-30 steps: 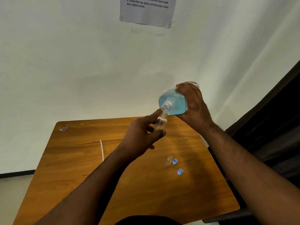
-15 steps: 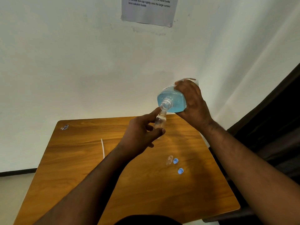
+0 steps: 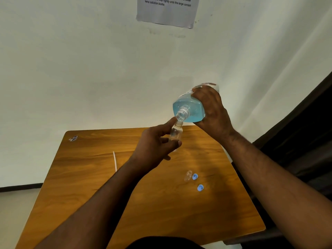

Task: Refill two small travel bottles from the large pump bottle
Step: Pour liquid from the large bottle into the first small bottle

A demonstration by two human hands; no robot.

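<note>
We start at our left hand [image 3: 156, 146], which pinches the small bottle [image 3: 176, 133] between thumb and curled fingers, the forefinger stretched up along its side toward the neck. It holds the bottle upright and lifted well off the table [image 3: 93, 177], probably so its narrow mouth can be brought straight to the pour instead of aiming downward at a target that could tip.

At 1 o'clock from that hand, our right hand [image 3: 212, 108] wraps around the body of the large bottle [image 3: 190, 110], fingers curled over its far side. The pump is off and the bare threaded neck points down toward 7 o'clock, touching or just above the small bottle's mouth. The blue liquid sits pooled against the shoulder, so the tilt looks chosen to feed a slow stream. We cannot tell whether liquid is running yet; the small bottle still looks clear.

Outward, at 5 o'clock from the left hand, the second bottle [image 3: 187, 175] stands uncapped on the table with one blue cap [image 3: 195, 176] just beside it and another cap [image 3: 200, 187] a little nearer us. A thin white tube [image 3: 115, 160] lies at 8 o'clock, likely the pump's dip tube. A small wrapper [image 3: 73, 138] rests at the table's far left corner, and a printed sheet [image 3: 167, 11] hangs on the wall.

Nothing blocks the pour. The wide neck over so small a mouth is the risk, we judge, for spilling.
</note>
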